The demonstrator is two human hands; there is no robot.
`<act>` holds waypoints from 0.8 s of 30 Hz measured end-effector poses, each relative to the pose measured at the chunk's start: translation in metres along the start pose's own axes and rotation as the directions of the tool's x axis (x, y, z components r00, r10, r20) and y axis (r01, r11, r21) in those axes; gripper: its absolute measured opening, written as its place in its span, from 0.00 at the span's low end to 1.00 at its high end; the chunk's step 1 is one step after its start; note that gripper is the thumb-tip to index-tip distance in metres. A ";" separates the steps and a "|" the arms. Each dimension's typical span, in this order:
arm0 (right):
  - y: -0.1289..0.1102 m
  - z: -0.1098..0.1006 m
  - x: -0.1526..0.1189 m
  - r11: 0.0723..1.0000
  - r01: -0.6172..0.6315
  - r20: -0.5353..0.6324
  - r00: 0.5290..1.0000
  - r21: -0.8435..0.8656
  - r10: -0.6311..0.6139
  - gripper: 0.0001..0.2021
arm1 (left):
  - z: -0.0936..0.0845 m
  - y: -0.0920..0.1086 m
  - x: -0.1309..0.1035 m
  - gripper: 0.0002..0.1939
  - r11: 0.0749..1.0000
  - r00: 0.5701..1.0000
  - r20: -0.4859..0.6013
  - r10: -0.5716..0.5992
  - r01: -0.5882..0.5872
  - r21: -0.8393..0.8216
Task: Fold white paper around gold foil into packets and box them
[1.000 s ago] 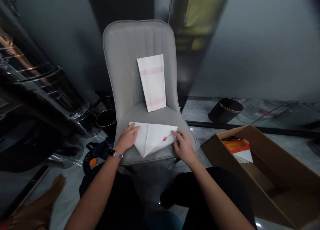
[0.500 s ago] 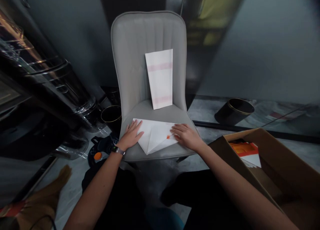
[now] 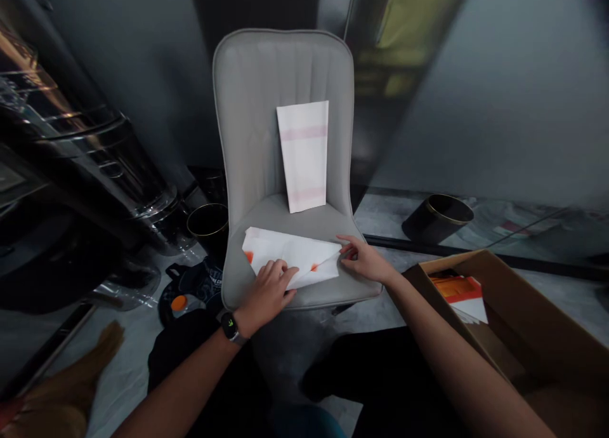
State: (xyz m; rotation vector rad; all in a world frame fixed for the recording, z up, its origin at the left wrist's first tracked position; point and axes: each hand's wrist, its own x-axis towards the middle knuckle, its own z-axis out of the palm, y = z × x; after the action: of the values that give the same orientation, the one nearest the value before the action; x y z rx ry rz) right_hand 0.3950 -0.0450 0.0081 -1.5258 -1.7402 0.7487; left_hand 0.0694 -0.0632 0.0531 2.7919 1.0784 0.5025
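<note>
A white folded paper (image 3: 290,247) with orange-red marks lies on the grey chair seat. My left hand (image 3: 271,282), with a watch on its wrist, is over the paper's lower left part. Its fingers are bent together on the paper and the thumb sits close beside them, hiding the fold underneath. At the paper's right corner is my right hand (image 3: 360,258), index finger and thumb apart. Whether its fingertips touch that corner is hard to tell. A second folded white paper (image 3: 304,159) with pale pink bands leans upright against the chair back.
The grey chair (image 3: 285,63) stands in front of me. On the right is an open cardboard box (image 3: 533,305) with orange and white paper items (image 3: 459,292) inside. Black bins stand left (image 3: 208,221) and right (image 3: 436,219). A dark bag (image 3: 204,279) lies on the floor at left.
My left hand has moved right and down across the paper, its fingers drawing together. My right hand has lifted back to the corner. The paper's outline differs, with an orange mark now showing at left.
</note>
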 end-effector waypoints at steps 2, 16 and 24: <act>-0.001 0.004 0.000 0.996 -0.038 -0.004 0.999 0.085 0.039 0.32 | 0.001 -0.010 0.000 0.17 1.000 1.000 -0.006 0.009 -0.009 0.014; -0.052 0.016 -0.023 0.693 0.463 -0.038 0.817 -0.553 -0.576 0.12 | -0.009 -0.024 -0.004 0.11 0.993 0.983 -0.168 0.071 -0.085 -0.080; -0.067 0.070 -0.078 0.610 0.471 -0.010 0.786 -0.637 -0.618 0.08 | -0.019 -0.046 0.000 0.11 0.964 0.963 -0.127 -0.238 0.250 0.093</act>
State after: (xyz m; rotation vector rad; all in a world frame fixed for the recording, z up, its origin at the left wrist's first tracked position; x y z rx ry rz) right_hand 0.3043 -0.1303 0.0101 -1.2346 -2.2140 -0.3493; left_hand 0.0336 -0.0289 0.0608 2.6914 1.4937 0.5966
